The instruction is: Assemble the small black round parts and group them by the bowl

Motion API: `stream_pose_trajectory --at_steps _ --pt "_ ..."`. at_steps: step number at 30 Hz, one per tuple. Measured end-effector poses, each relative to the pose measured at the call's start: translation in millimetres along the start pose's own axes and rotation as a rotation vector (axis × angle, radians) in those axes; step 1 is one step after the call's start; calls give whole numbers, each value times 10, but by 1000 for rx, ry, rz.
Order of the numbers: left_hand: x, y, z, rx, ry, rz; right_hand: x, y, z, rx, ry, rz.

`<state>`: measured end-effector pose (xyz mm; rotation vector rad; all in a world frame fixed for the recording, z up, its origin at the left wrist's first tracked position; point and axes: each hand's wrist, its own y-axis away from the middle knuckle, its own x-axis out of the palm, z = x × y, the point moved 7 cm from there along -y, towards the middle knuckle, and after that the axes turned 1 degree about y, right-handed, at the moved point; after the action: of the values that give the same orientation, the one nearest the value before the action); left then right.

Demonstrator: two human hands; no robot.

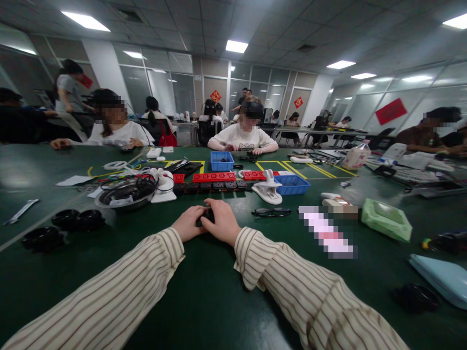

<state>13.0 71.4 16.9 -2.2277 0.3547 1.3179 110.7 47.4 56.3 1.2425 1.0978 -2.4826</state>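
My left hand (188, 222) and my right hand (223, 221) meet on the green table (204, 291), both closed around a small black part (206, 215) held between them. Most of that part is hidden by my fingers. Striped sleeves cover both forearms. Just beyond my hands lies a row of red and black socket strips (213, 181). A pair of black glasses (271, 212) lies to the right of my right hand.
A metal bowl with cables (126, 194) and black round parts (78, 218) sit at the left. Two blue bins (222, 160) (293, 184), a white clamp-like tool (268, 189) and a green tray (386, 219) are ahead and right. Other people sit across the table.
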Motion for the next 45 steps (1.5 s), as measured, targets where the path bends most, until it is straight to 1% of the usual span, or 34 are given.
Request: stream_pose_trajectory --at_steps 5,8,12,16,19,26,31,36,41,45 --pt "-15 10 4 -5 41 -36 -2 -1 -113 130 111 -38" --pt "-1 10 19 -18 32 -28 9 -4 -145 154 162 -30" --pt "-1 8 11 -29 6 -6 24 -19 -121 111 150 4" --pt "-13 7 -23 -2 1 6 24 -25 -62 39 75 16" --pt "-11 6 -24 14 0 2 41 -19 -38 17 50 38" --pt "10 4 4 -4 4 15 8 -3 -90 87 101 -28" --pt "-3 0 -3 -13 7 16 17 -5 -129 131 137 -34" --pt "20 -7 24 6 8 50 22 -17 -79 57 62 -17" --pt "48 -15 67 7 -5 42 44 -3 19 -60 -27 65" --pt "50 -14 42 19 -11 40 28 0 -1 -30 -1 29"
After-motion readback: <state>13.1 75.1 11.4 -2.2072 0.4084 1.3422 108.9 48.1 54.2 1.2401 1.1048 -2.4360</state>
